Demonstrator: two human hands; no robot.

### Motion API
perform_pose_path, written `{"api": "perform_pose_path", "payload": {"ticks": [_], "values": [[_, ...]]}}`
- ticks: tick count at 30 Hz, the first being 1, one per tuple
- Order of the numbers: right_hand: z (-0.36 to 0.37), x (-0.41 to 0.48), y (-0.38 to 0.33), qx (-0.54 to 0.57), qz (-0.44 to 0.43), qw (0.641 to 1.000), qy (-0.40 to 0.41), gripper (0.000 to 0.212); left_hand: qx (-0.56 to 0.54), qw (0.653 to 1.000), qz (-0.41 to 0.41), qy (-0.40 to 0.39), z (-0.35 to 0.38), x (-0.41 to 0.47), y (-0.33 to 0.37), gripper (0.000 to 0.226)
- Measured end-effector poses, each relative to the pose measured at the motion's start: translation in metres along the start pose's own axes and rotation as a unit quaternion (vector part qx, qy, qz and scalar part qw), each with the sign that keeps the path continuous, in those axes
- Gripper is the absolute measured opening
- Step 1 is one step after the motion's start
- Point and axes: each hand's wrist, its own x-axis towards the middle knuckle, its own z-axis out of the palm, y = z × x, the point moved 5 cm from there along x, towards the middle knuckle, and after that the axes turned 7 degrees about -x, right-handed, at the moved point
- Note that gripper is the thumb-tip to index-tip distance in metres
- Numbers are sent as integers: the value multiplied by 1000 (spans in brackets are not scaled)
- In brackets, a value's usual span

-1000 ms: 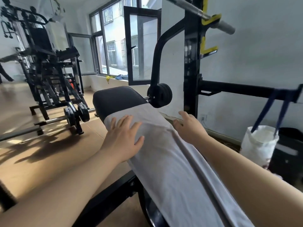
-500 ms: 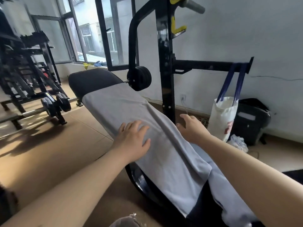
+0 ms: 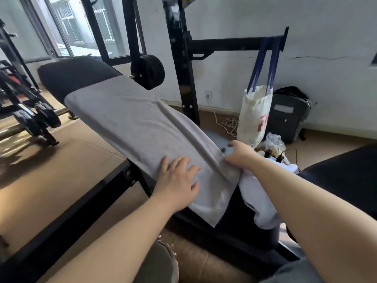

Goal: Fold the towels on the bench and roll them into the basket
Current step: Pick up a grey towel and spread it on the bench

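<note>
The black padded desk [image 3: 77, 78] slopes away from the person, and most of its length is covered by a grey towel [image 3: 138, 123]. The towel lies lengthwise as a long strip, with a raised crease running along its right side. A second, paler towel [image 3: 259, 201] hangs bunched off the near right of the desk, partly under the right forearm.

The left hand [image 3: 177, 180] lies flat on the near end of the grey towel, fingers spread and pressing it down. The right hand [image 3: 240, 154] sits at the towel's right edge beside the crease. Its thumb is on top and its fingers curl over the side, apparently pinching the cloth, though the fingertips are hidden.

The task looks to be at an early stage. The grey towel seems to have been folded into a strip and is being smoothed or squared, but no rolling has begun. The pale towel is unfolded. No basket can be made out for certain. A brownish shape at the bottom edge may be one, but that cannot be told. Rolling both towels and placing them in the basket is still to do.

Two towels can be counted, along with one desk and two hands.
</note>
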Motion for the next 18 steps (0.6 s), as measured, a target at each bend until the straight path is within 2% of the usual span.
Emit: {"api": "perform_pose_path", "payload": {"ticks": [3, 6, 9, 12, 15, 18], "values": [[3, 0, 6, -3, -8, 999, -32, 30, -3, 1000, 18, -3, 6, 3, 9, 53], [4, 6, 9, 13, -15, 1000, -20, 7, 16, 999, 33, -36, 11, 2, 14, 68], [-5, 10, 17, 95, 17, 995, 31, 10, 22, 997, 30, -61, 13, 0, 14, 71], [-11, 10, 25, 217, 48, 974, 53, 10, 27, 995, 26, -89, 13, 0, 14, 63], [-6, 9, 29, 343, 73, 937, 13, 10, 31, 994, 21, -98, 12, 1, 15, 62], [-2, 7, 28, 414, 76, 906, -42, 22, 31, 995, 19, -98, 12, 1, 15, 63]]}}
